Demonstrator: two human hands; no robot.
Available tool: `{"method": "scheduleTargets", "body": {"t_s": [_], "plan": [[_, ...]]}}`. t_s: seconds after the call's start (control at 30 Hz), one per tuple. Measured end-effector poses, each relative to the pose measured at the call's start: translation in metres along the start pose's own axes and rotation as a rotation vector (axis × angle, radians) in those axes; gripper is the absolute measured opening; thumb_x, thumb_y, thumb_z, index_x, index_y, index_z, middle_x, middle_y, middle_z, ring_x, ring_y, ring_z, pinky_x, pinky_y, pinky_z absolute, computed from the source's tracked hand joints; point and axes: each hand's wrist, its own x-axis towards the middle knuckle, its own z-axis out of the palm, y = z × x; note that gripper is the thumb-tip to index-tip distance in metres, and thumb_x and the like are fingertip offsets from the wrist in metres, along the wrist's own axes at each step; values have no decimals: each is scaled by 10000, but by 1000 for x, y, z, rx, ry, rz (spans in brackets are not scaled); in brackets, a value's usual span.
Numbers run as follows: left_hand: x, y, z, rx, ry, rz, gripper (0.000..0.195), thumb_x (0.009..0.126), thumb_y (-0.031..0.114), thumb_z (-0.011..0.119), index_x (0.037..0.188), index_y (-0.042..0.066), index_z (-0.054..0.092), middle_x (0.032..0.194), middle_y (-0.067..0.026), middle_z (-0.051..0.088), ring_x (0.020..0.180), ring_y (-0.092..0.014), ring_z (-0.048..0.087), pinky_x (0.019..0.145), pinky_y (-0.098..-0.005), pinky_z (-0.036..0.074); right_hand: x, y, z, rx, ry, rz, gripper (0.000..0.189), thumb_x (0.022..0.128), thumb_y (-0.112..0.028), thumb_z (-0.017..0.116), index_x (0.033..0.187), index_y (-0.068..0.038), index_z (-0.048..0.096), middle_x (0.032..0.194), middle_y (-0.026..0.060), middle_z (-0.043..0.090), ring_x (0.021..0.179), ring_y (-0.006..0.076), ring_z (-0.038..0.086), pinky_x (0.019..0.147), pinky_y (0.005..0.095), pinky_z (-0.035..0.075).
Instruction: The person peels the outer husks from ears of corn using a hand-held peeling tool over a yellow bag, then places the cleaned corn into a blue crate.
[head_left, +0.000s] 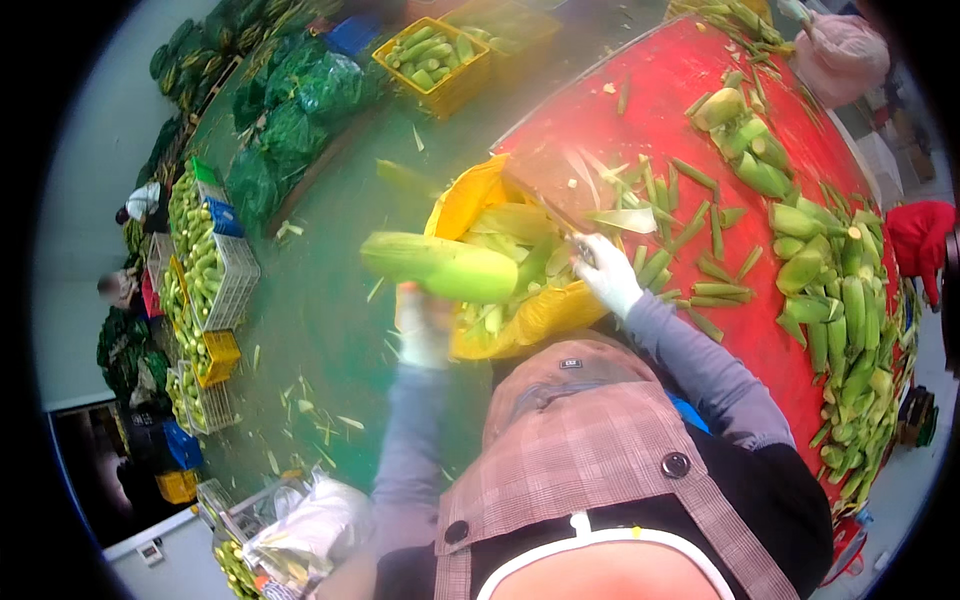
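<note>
My left hand (424, 330), in a white glove with orange showing at a fingertip, grips a green ear of corn in its husk (450, 266). The hand and the ear are blurred. Below the ear, a yellow sack (536, 322) gapes wide with pale green husks (517, 225) inside. My right hand (606, 271), also white-gloved, is shut around a knife (564, 225), its blade slanting up and left, away from me. A brown board (536, 169) lies at the table edge just beyond the blade.
The red table (675, 90) carries cut stalk ends (720, 292) and a long heap of unpeeled corn (855, 300) at the right. A yellow crate (442, 97) of corn stands beyond. More crates (232, 277) line the left. Other people, one in red (922, 236), are around.
</note>
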Motion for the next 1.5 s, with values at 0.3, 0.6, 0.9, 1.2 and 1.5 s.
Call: {"method": "scheduleTargets", "body": {"t_s": [0.3,0.6,0.9,1.2,1.5], "plan": [[17,-86,33,-376,290,-638,595,854,609,524,1227,146,501,1105,-122,593,977,-288,602,855,-428,511,-43,-42,-41,-9,-324,-194,519,901,-247,542,1384,-108,415,1128,173,613,945,324,629,799,358,513],[-4,-106,71,-472,242,-734,573,890,628,408,1218,172,521,1148,-80,601,1032,-264,581,811,-428,519,-38,-44,-41,-226,-288,-193,525,926,-255,506,1415,-116,376,895,150,614,745,335,622,633,402,499],[-19,-92,43,-391,174,-718,581,922,600,414,1273,141,474,1198,-96,569,1046,-270,572,910,-423,472,-35,-48,-37,-334,-295,-414,431,916,-255,530,1341,-207,486,755,109,561,615,291,599,533,407,474],[-75,-51,0,-331,-189,-824,723,910,572,481,1394,46,369,1210,-263,543,968,-366,624,863,-432,530,35,48,-31,-326,-45,-158,366,961,-327,457,1293,-198,543,1046,158,649,921,316,645,770,379,525],[-68,-80,29,-283,-186,-493,819,841,670,508,1404,91,372,1265,-104,534,1069,-240,559,973,-371,439,-16,-24,-10,610,-646,690,559,890,-492,585,1208,-33,563,882,50,665,620,59,547,509,192,398]]}}
